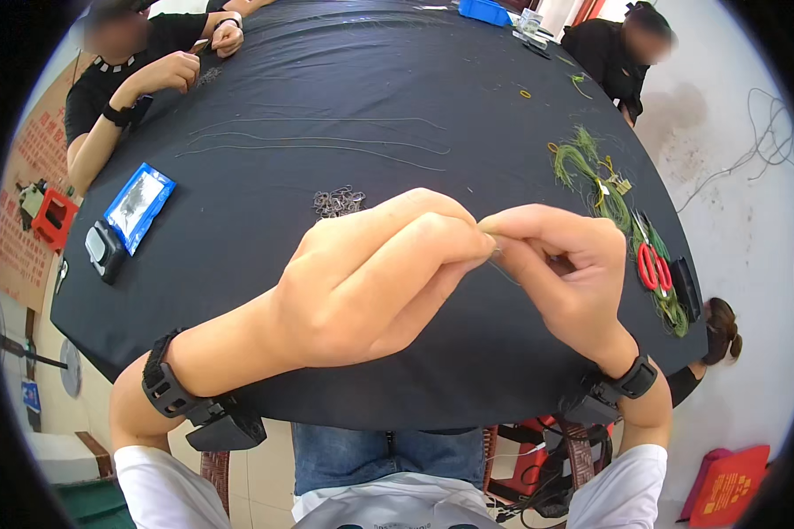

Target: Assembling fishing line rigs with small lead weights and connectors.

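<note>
The left hand (370,291) and right hand (584,278) are meeting fingertip to fingertip above the surface (238,234), both pinching closed around a thin line (506,273) whose short visible stretch is trailing just below the tips; the fingers are hiding whether anything smaller is sitting there too. The line is looking almost weightless, probably slick and slightly springy, so a firm thumb-and-forefinger pinch close to the working spot would be suiting it best. Farther out, loose strands (326,139) are lying in long, shallow curves, hair-fine and likely easy to kink. Beyond the left hand, a pile of wiry metal pieces (339,202) is sitting in a tangle, small and bent, seemingly stiff, light and inclined to snag, so lifting one by its outer edge would be safer. On the right, a green fibre bundle (576,166) is fraying into soft wisps, near scissors (652,267) with smooth red loops. A blue-edged packet (139,208) is showing a glossy film, while the matte black cloth beneath everything is creasing softly.
</note>
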Available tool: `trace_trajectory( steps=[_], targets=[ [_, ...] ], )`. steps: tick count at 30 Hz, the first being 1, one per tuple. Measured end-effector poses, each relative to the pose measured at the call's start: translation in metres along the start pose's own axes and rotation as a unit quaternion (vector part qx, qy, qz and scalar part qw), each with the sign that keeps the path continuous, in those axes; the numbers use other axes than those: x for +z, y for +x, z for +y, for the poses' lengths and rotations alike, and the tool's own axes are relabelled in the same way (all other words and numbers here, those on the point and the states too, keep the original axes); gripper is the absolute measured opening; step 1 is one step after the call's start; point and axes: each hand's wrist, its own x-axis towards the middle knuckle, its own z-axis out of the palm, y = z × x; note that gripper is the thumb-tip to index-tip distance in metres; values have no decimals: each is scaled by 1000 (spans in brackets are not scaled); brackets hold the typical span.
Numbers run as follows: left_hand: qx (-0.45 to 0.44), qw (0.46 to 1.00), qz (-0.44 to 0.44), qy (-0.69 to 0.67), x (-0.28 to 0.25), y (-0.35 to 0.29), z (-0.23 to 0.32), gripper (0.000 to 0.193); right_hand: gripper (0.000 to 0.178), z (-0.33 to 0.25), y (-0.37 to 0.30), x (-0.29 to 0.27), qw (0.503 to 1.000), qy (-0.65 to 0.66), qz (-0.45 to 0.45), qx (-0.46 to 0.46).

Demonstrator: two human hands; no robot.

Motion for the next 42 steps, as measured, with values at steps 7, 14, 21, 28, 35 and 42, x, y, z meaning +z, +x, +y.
trace_trajectory(
  steps=[7,14,21,28,35,42],
  targets=[
    [-62,998,-2,-11,-4,2,4,15,10,-4,2,4,994,-77,-29,-74],
    [-14,1000,-15,15,-2,0,-1,19,14,-15,0,1,960,-171,17,-221],
    [-4,1000,-21,-16,-1,-3,0,22,15,-18,3,-4,959,-213,84,-170],
    [-23,1000,-2,-20,-5,1,5,18,9,-6,3,4,998,-48,5,-40],
    [-38,999,11,12,1,-1,1,17,12,-10,1,7,977,-145,-26,-154],
    [-14,1000,-2,2,1,-1,1,18,15,-26,0,-2,943,-238,57,-224]
  ],
)
